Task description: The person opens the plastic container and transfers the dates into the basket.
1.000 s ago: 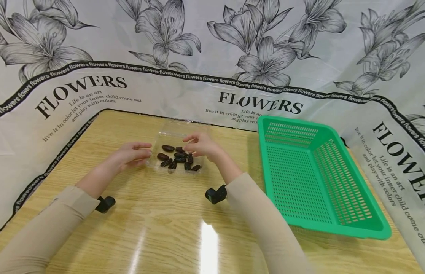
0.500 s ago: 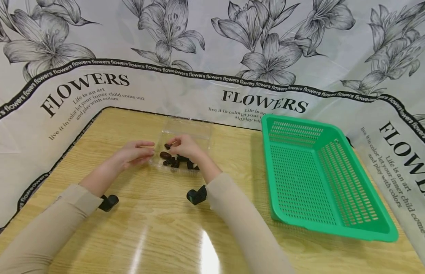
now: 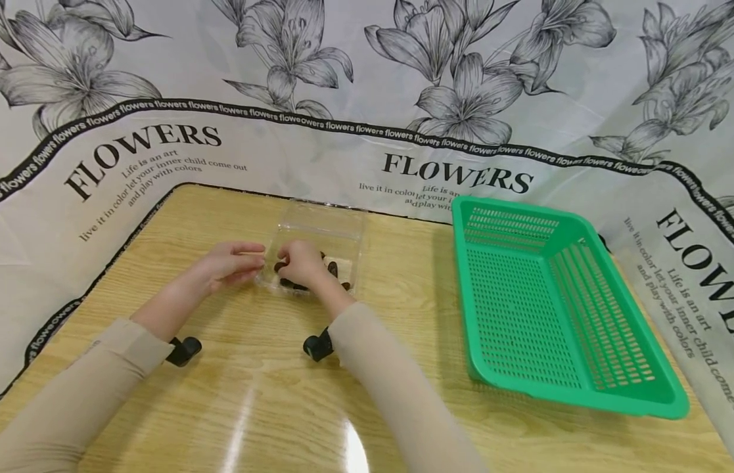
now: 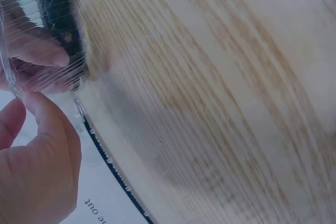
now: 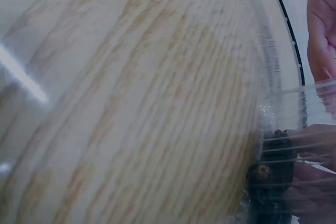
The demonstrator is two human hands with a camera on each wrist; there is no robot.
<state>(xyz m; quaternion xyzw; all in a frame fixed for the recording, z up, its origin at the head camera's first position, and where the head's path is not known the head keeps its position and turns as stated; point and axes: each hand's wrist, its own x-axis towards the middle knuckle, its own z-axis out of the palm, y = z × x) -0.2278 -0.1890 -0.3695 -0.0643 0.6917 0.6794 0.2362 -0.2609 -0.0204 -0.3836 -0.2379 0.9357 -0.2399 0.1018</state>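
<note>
Clear plastic tray [image 3: 337, 226] at twelve o'clock on the tabletop [image 3: 272, 387], left hand [image 3: 227, 266] pinching its rim, right hand [image 3: 300, 263] curled over dark dates [image 3: 333, 267], likely picking one; its grip I cannot tell; lifting next needs a firm pinch.

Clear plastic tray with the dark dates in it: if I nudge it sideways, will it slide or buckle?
The clear tray looks thin-walled, so it probably flexes. On the glossy table it likely slides easily; the left hand steadies its edge. The dates lie loose and may shift.

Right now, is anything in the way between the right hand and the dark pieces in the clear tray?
Nothing visible: the right hand is already inside the clear tray, on the dark pieces. The left hand holds the tray's left edge.
</note>
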